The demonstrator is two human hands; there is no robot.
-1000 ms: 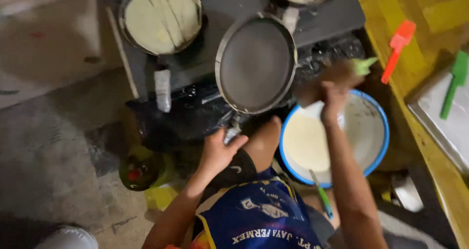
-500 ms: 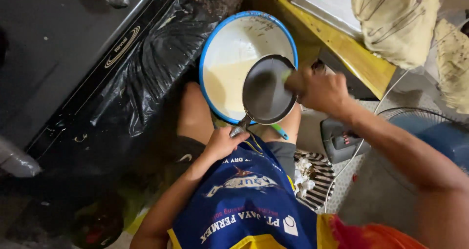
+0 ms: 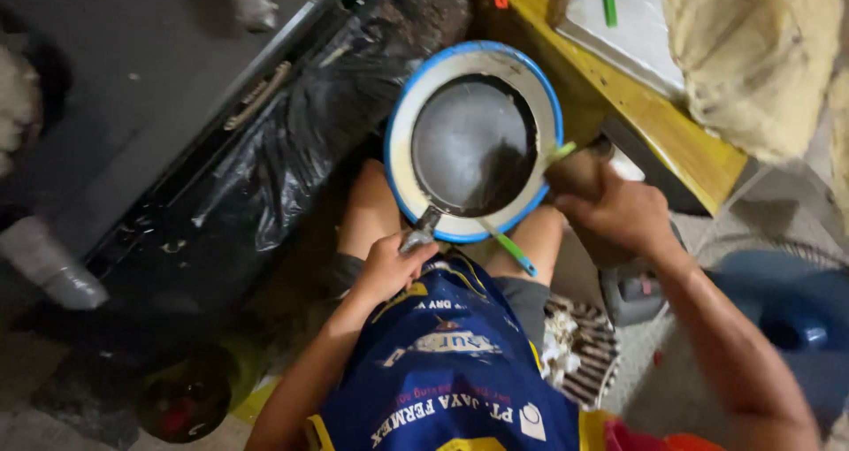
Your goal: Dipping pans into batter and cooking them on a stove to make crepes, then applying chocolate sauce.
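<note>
over the blue-rimmed bowl [image 3: 396, 141] between my knees, i see my left hand [image 3: 386, 270] closed around the handle of the dark pan [image 3: 473, 146], which sits flat across the bowl's mouth; my right hand [image 3: 610, 212] is curled shut beside the rim, gripping something with a green tip [image 3: 562, 151]; a green spoon [image 3: 506, 245] leans below
</note>
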